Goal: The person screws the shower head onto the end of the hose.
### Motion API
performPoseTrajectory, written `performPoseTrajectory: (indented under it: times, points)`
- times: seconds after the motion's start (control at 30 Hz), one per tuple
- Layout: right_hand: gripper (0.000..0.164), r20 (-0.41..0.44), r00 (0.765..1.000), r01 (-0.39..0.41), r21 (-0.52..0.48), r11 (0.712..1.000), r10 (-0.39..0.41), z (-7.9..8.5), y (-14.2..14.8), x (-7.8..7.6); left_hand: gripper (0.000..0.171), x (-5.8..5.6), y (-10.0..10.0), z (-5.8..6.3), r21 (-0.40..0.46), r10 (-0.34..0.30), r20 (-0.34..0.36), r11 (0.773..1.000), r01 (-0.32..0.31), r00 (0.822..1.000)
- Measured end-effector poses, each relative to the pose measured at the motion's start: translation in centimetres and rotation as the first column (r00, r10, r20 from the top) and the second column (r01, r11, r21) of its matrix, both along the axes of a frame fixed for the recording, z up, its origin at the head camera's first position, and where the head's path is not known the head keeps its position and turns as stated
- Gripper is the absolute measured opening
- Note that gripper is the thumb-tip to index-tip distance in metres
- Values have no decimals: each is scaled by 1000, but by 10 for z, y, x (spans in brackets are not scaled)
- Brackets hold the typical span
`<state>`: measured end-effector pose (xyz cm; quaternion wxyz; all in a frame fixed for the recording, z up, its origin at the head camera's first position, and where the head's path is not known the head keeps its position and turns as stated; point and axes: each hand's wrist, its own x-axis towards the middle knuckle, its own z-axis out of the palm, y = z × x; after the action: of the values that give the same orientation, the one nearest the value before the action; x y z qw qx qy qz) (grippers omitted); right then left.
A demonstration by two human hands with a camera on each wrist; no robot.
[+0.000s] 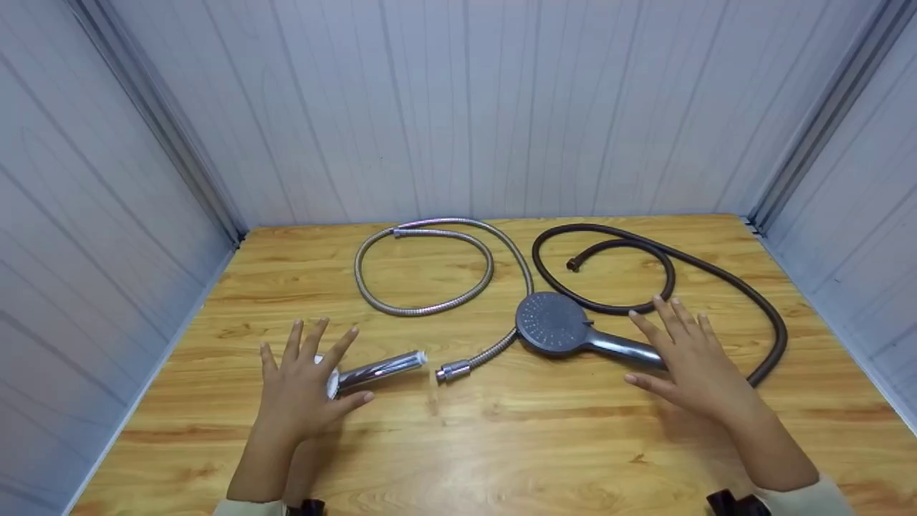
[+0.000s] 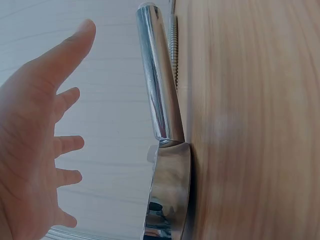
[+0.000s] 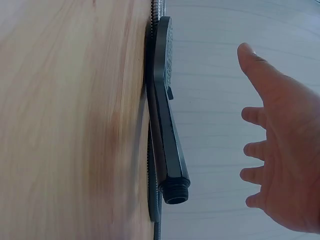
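My left hand [image 1: 297, 394] hovers with fingers spread over a chrome shower head [image 2: 167, 185], hiding most of its round end in the head view. The chrome handle [image 1: 383, 369] points right, towards the metal end fitting [image 1: 455, 370] of a silver shower hose [image 1: 419, 311]; a small gap lies between them. On the other side, my right hand [image 1: 691, 365] is held spread above the handle end of a black shower head [image 1: 551, 322]. That handle's threaded end [image 3: 175, 192] shows in the right wrist view. Neither hand holds anything.
A black shower hose [image 1: 770, 315] lies coiled at the back right, partly behind my right hand. The black shower head's round face rests across the silver hose. White panel walls [image 1: 458, 107] bound the wooden table [image 1: 473, 444] at the back and both sides.
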<state>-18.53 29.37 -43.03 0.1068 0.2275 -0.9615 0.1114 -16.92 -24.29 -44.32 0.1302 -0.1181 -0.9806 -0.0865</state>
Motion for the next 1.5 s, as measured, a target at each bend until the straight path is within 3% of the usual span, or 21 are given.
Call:
performPoseTrajectory:
  times: [0.2,0.63,0.87,1.33,1.5]
  points:
    - [85,6,1000,-15,-4,1000,15,1,-2,-2,90,-3,-1,-1,14,-14,-12,1000,14,1000]
    - [84,-74,993,-89,-29,996,87,2,-8,-9,89,-9,-2,0,84,-69,-58,994,74,996]
    - [77,-31,997,-74,-58,996,73,1,-14,-11,83,-8,-2,2,110,-75,-62,991,81,995]
    - [72,-185,972,-163,-81,983,146,0,-21,-16,69,-8,-2,1,164,-99,-53,981,107,994]
    - [69,-204,963,-196,-91,976,174,0,-24,-18,66,-9,-2,-1,176,-109,-91,977,123,990]
